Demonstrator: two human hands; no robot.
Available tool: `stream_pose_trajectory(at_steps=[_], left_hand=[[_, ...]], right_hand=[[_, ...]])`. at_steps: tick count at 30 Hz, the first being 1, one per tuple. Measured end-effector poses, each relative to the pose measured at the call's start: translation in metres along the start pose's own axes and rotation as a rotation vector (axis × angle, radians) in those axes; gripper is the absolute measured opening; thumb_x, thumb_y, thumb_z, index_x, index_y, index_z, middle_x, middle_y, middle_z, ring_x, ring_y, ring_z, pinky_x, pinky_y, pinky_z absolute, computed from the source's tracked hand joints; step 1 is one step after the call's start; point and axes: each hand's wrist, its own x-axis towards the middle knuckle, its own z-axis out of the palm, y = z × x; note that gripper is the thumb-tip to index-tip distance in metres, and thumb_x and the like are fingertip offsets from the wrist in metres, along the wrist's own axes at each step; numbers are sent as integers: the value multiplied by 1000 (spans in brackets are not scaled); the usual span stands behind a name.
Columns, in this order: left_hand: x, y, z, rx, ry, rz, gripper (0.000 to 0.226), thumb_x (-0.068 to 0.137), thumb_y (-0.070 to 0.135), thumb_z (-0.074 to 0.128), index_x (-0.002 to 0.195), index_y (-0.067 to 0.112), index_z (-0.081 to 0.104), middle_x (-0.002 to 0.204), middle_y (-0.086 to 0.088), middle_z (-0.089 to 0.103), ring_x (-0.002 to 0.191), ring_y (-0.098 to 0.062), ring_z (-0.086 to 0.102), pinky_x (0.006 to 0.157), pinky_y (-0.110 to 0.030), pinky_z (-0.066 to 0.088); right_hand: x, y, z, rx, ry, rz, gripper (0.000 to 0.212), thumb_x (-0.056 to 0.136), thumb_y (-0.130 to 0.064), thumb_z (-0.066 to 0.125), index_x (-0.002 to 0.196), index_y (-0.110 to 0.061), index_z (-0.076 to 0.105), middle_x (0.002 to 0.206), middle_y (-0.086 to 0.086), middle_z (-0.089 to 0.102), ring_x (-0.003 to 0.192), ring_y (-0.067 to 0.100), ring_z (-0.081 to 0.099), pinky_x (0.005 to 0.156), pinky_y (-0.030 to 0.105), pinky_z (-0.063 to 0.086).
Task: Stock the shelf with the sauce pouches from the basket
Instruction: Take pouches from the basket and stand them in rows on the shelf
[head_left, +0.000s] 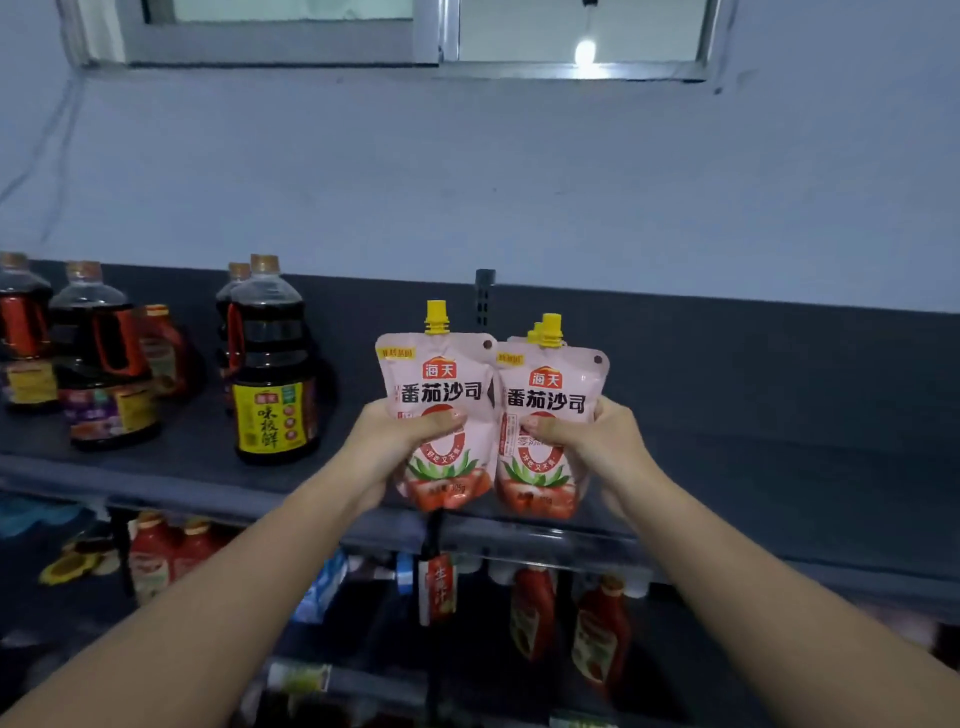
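My left hand (400, 441) grips a pink tomato sauce pouch (441, 379) with a yellow cap, thumb across its front. My right hand (597, 447) grips a second pink pouch (550, 384), and another yellow cap shows just behind it, so a further pouch seems stacked at its back. Both are held upright side by side, just above the front part of the dark top shelf (727, 467). The basket is out of view.
Large dark soy sauce bottles (272, 374) stand on the left of the top shelf, more of them (98, 364) further left. The shelf stretch to the right of the pouches is bare. Red ketchup bottles (597, 634) and other goods fill the lower shelf.
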Motion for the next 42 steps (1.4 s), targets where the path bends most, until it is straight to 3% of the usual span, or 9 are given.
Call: stream_pose_trajectory(at_steps=[2, 6, 10, 17, 20, 23, 34, 38, 42], left_hand=[[22, -11, 16, -8, -25, -15, 24, 74, 3, 73, 97, 11, 70, 91, -8, 76, 83, -22, 73, 65, -27, 57], [63, -34, 43, -2, -55, -64, 23, 75, 3, 73, 97, 9, 70, 88, -8, 76, 76, -18, 73, 58, -24, 57], [109, -58, 58, 37, -57, -116, 27, 76, 4, 74, 102, 9, 69, 96, -11, 75, 78, -18, 73, 55, -23, 56], [181, -86, 68, 74, -87, -155, 35, 75, 4, 74, 109, 7, 68, 104, -10, 73, 95, -23, 70, 83, -34, 56], [200, -94, 75, 89, -90, -176, 33, 74, 4, 76, 105, 10, 69, 103, -7, 73, 93, -19, 70, 77, -29, 55], [215, -101, 80, 139, -125, -191, 32, 73, 6, 76, 103, 12, 69, 101, -4, 73, 94, -18, 68, 76, -28, 53], [223, -90, 52, 412, -387, -155, 42, 73, 6, 77, 112, 14, 62, 105, 1, 70, 96, -13, 66, 72, -23, 54], [227, -93, 43, 493, -338, -139, 33, 74, 0, 75, 105, 1, 64, 104, -12, 68, 76, -22, 68, 73, -37, 60], [225, -101, 51, 457, -237, -54, 27, 70, 4, 79, 94, -1, 69, 121, 2, 45, 93, -27, 64, 67, -36, 60]], right_hand=[[12, 7, -19, -7, 40, 31, 21, 71, 4, 75, 83, -11, 67, 80, 5, 75, 68, 18, 73, 57, 29, 59], [45, 24, -53, -9, 101, 90, 22, 70, 5, 76, 85, -9, 68, 88, 13, 75, 77, 25, 73, 68, 37, 60], [78, 41, -76, -55, 104, 115, 21, 70, 2, 76, 85, -11, 68, 80, 4, 75, 66, 15, 73, 51, 25, 56], [118, 71, -96, -121, 161, 119, 24, 70, -2, 77, 91, -11, 70, 82, 3, 75, 73, 17, 72, 55, 25, 56], [127, 76, -101, -100, 176, 132, 28, 69, 0, 77, 94, -9, 69, 87, 6, 75, 78, 21, 72, 62, 30, 57], [132, 79, -105, -79, 172, 123, 29, 70, 1, 76, 96, -9, 69, 85, 4, 75, 72, 15, 73, 54, 24, 57], [122, 82, -122, -142, -55, 238, 34, 76, 4, 69, 107, -8, 62, 93, 6, 75, 80, 15, 73, 61, 21, 56], [121, 82, -118, -137, -7, 209, 34, 74, 11, 68, 104, -3, 62, 88, 3, 75, 71, 10, 72, 55, 17, 54], [121, 86, -110, -166, 15, 185, 35, 72, 9, 71, 104, -3, 63, 93, 5, 74, 74, 10, 73, 58, 17, 54]])
